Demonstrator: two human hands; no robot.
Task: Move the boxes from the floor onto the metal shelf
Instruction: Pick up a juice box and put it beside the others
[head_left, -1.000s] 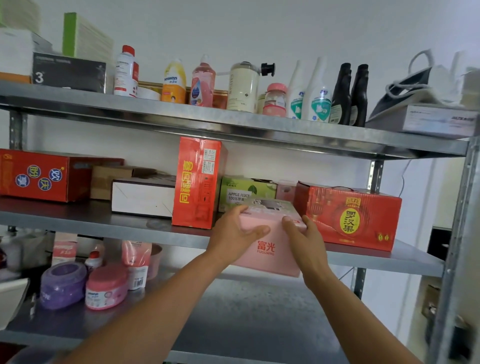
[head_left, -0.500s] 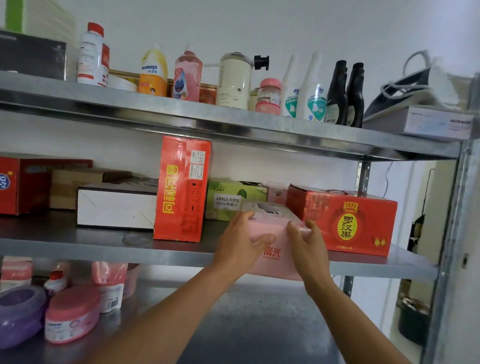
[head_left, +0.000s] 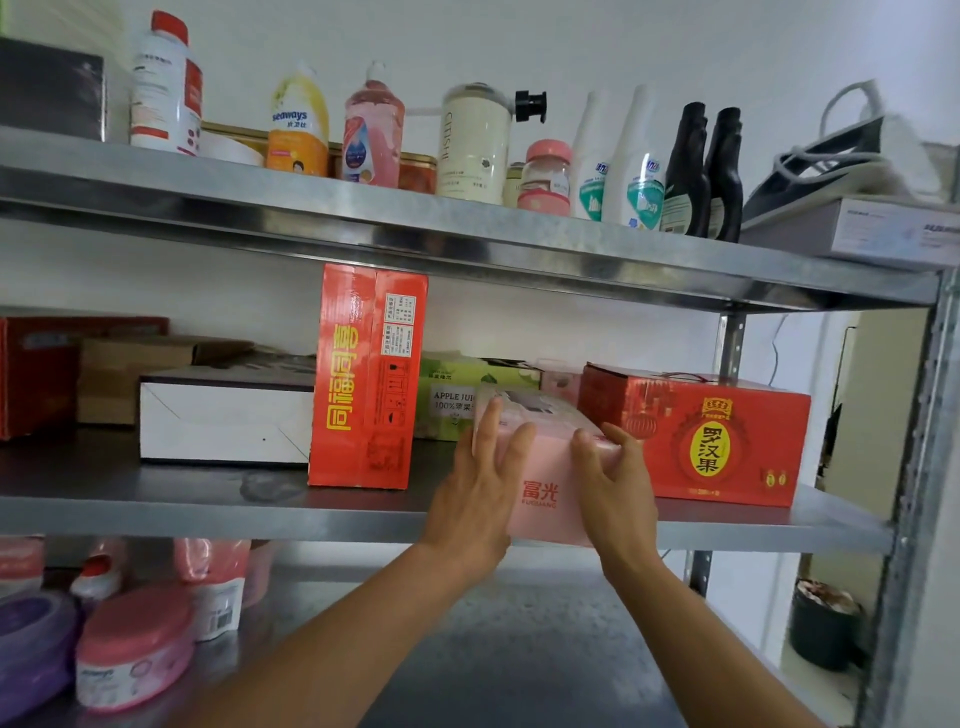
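Pink box at the front lip of the middle shelf, both hands on it.
Box is just right of the tall red box, with the wide red box farther right. Its lower face covers the lip; can't tell if it rests there. Left hand lies flat on its left side, fingers straight, thumb on the front. Right hand curls over the top right corner.
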